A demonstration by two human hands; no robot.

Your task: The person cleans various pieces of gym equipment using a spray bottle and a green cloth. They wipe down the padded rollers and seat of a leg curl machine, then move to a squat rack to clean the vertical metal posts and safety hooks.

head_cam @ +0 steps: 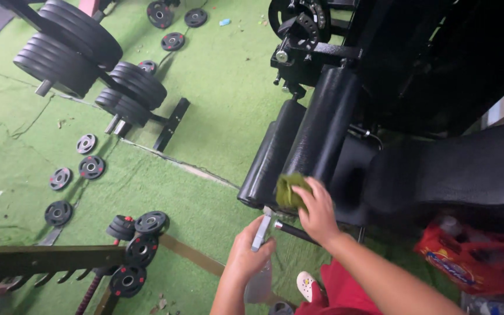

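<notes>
So the right hand (317, 211) is pressing a green cloth (290, 191) against the near end of a black roller pad (325, 125) on the gym machine (415, 64). The cloth is bunched up under the fingers, grip closed around it, sitting right at the near tip of the pad. There are two of these pads lying side by side: the one being touched and a second pad (270, 156) just to its left. Both are running with their long axis from near-left to far-right, far ends pointing up toward the machine frame.

The left hand (246, 254) is sitting nearer and lower, wrapped around a clear spray bottle (260, 274), grip closed on it. The bottle is standing roughly upright, its top pointing toward the cloth. I can't tell if the trigger is being squeezed.

On the green turf (217, 87) to the left, small weight plates (91, 167) are lying flat and scattered, about a dozen from what I can count. Far left, a rack (74, 44) is holding stacks of big plates. Near right, a red bag (473, 262) is sitting under the black seat (473, 169).
</notes>
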